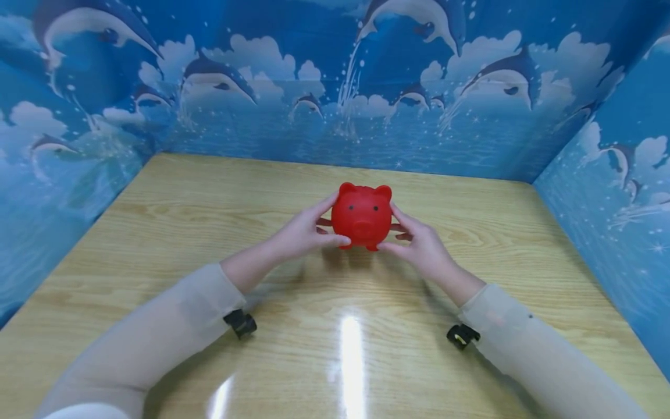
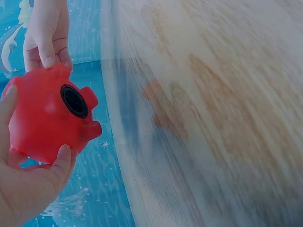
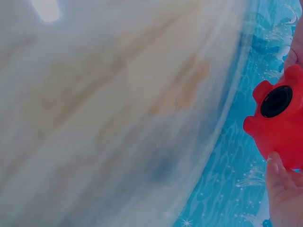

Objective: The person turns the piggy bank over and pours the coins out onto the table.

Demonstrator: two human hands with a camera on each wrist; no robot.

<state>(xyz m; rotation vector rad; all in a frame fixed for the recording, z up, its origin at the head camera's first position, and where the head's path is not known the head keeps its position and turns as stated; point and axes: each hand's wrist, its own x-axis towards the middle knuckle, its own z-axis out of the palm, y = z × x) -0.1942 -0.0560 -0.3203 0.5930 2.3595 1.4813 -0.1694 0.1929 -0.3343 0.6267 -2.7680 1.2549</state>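
We see one container, a red piggy bank (image 1: pixel 361 216), held up between two hands a little above the table (image 1: pixel 209 189). In the head view it shows on the near side of the far edge, about midway between the two far corners. Its inside is hidden from us, so we cannot tell what, if anything, it holds. The left wrist view gives us its underside, where a round black disc (image 2: pixel 74 101) with a raised rim sits between stubby feet.

The left hand (image 1: pixel 307 231) grips one side and the right hand (image 1: pixel 421 243) grips the other, fingers curved round the body and thumbs low by the front feet.

The body is rounded and smooth with a soft sheen, and we make out two small ears, two dark dots for eyes and a flattened snout facing us. The tabletop has a pale yellow wood grain, glossy enough to mirror bright streaks of light. Beyond the far edge and along both side edges rises a blue backdrop (image 1: pixel 314 137) printed with dolphins and clouds. Both arms wear pale, slightly sheer sleeves (image 1: pixel 173 314), each with a small black device (image 1: pixel 241 323) near the wrist.
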